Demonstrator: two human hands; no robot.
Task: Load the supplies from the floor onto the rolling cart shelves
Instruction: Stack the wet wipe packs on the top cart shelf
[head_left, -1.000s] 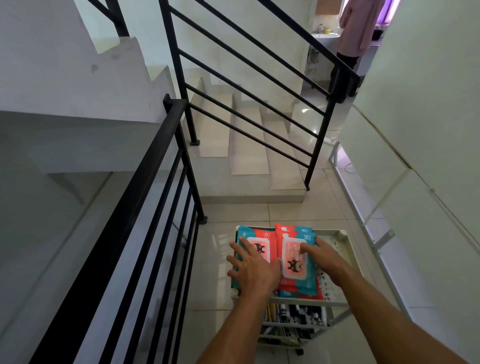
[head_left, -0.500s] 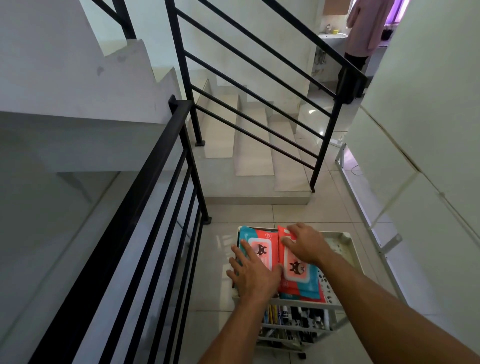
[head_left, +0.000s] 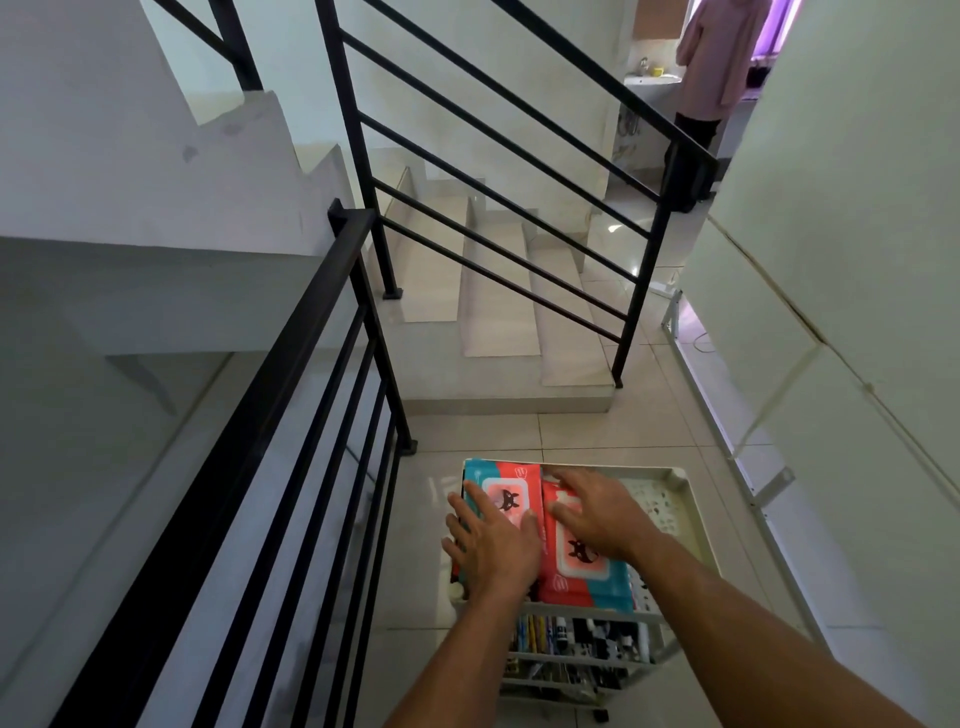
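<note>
Two wipe packs lie side by side on the top shelf (head_left: 660, 504) of a white cart (head_left: 698, 525), filling its left part; the left pack (head_left: 506, 496) sits at the shelf's left rim and the right pack (head_left: 587, 574) touches it. The left hand (head_left: 493, 540) rests flat on the left pack, the right hand (head_left: 597, 514) flat on the right pack; the fingers (head_left: 475, 506) of both are straight and spread, released, pressing down rather than grasping anything. The loading looks far along: both packs are already on the shelf and the hands seem only to be squaring them; the lower shelf (head_left: 576, 636) is crowded with what look like pens and small boxes. No supplies show on the floor (head_left: 649, 431) around the cart, though the arms hide the nearest part, so whether anything is left cannot be told; room remains on the right of the top shelf. Each pack is coral and teal, with a white flap bearing a black cat-like face; small white marks sit near the corners, but no brand or word can be read. Black railing (head_left: 291, 374) and pale stairs (head_left: 498, 291) stand beyond.
</note>
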